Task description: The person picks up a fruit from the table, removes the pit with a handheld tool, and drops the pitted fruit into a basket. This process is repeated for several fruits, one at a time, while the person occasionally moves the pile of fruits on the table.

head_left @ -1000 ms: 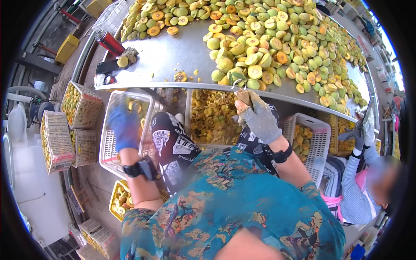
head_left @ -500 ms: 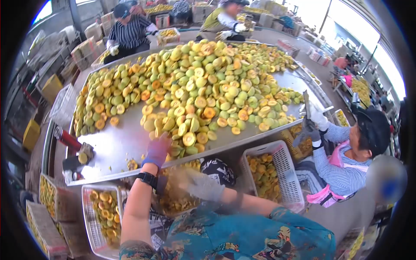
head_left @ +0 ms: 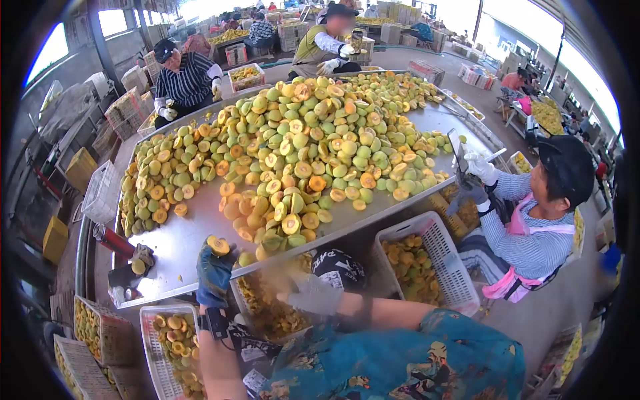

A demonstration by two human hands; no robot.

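Left hand [head_left: 215, 279], blue glove: closed on a fruit half [head_left: 218, 245], its orange cut face turned up towards you, just above the near edge of the metal counter [head_left: 175, 252]. Right hand [head_left: 316, 295], grey glove: blurred, over the crate of cut pieces [head_left: 241, 298] below that edge. Whether it is clenched, released or gripping anything cannot be told.

Grip: acceptable. Keep your left fingers low around the rounded skin side, so the cut face remains exposed and your fingertips lie clear of it. Press only enough to stop the half turning; the flesh is probably soft and wet, and a hard squeeze could bruise it or make it slip from the glove.

Position: bring the half inward, clear of the counter's raised edge, before your right hand meets it. Hold it steady over the crate, so any drips or scraps fall inside. Steady the right hand first; contact made while it moves fast risks catching the left fingers.

Surroundings: the fruit pile [head_left: 293, 143] reaches close to the near edge beside your left hand. Avoid nudging it with wrist or sleeve, as loose halves could roll off.
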